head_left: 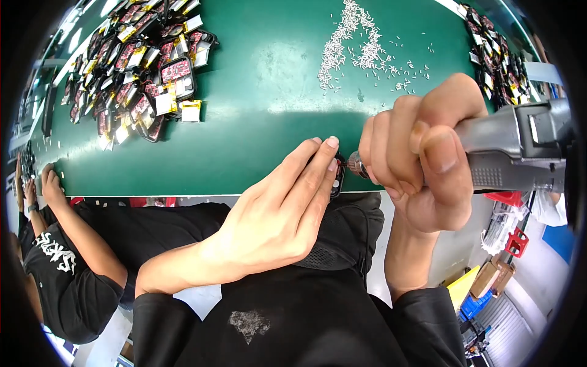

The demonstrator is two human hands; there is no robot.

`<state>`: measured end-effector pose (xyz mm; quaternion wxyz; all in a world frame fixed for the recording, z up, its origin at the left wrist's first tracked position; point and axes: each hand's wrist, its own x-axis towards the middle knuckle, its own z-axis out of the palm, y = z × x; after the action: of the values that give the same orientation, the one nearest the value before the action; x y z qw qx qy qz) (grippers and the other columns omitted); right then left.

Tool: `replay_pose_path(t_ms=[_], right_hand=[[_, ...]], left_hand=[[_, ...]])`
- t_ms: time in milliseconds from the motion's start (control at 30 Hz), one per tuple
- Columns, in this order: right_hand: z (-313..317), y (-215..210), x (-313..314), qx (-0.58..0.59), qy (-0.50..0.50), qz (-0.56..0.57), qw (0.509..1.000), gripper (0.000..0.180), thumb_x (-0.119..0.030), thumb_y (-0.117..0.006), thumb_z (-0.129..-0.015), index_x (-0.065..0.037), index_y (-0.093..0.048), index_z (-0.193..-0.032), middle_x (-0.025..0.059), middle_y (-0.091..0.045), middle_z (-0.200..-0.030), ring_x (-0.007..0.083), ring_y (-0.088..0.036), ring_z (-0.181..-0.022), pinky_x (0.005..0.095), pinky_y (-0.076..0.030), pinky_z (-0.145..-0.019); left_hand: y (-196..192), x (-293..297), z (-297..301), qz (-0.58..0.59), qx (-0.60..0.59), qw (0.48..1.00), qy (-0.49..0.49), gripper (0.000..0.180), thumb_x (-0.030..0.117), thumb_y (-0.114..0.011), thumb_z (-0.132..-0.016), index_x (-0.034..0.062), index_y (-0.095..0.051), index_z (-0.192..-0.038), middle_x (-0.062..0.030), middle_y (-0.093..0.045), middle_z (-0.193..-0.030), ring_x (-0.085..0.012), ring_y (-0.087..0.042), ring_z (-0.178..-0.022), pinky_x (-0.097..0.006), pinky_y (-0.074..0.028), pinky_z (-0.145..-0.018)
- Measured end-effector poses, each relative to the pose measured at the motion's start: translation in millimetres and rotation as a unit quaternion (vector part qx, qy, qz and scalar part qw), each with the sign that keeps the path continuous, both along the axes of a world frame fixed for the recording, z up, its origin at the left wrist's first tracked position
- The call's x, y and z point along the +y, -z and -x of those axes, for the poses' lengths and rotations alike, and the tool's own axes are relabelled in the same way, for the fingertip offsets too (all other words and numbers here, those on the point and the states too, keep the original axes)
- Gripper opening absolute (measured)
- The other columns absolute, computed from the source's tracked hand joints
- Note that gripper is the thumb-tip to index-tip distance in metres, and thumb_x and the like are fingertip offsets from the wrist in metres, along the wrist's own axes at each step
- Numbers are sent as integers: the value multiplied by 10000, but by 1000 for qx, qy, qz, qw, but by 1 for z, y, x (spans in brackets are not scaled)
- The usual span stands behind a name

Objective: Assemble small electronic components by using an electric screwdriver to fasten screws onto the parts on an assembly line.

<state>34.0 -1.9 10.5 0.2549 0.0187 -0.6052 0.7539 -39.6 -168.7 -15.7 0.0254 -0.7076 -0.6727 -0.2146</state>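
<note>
Your left hand pins a small dark device at the near edge of the green counter, fingers closed on it. Your right hand is clamped around a grey electric screwdriver, its tip touching the device. Bare green lies just beyond; loose screws sit farther back, a heap of devices far left, a co-worker's hand at the left edge.
</note>
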Motion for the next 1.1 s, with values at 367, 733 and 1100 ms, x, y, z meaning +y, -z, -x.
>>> replay_pose_path(t_ms=[367,733,1100], right_hand=[[-28,-6,6,182,-12,163,969,275,-225,-555,-921,-14,-411,-1024,-25,-374,-478,78,-344,-355,221,-334,-387],[-76,38,25,132,117,273,946,161,-207,-465,-947,-50,-448,-979,-25,-332,-488,79,-306,-361,243,-335,-407],[-88,44,31,140,130,347,918,126,-191,-444,-939,-65,-439,-947,-14,-339,-488,92,-322,-363,257,-340,-412]], left_hand=[[-27,-30,25,-31,-22,994,-103,458,3,-639,-693,-73,-555,-1137,-203,-561,-1173,-338,-547,-1086,-394,-486,-880],[-47,-28,128,-79,208,913,-342,296,7,-577,-824,-11,-573,-1119,-158,-559,-1187,-348,-523,-1092,-424,-427,-925],[-14,111,86,-46,22,994,-101,191,-3,-642,-766,-13,-620,-955,-111,-576,-920,-281,-571,-855,-363,-484,-741]])
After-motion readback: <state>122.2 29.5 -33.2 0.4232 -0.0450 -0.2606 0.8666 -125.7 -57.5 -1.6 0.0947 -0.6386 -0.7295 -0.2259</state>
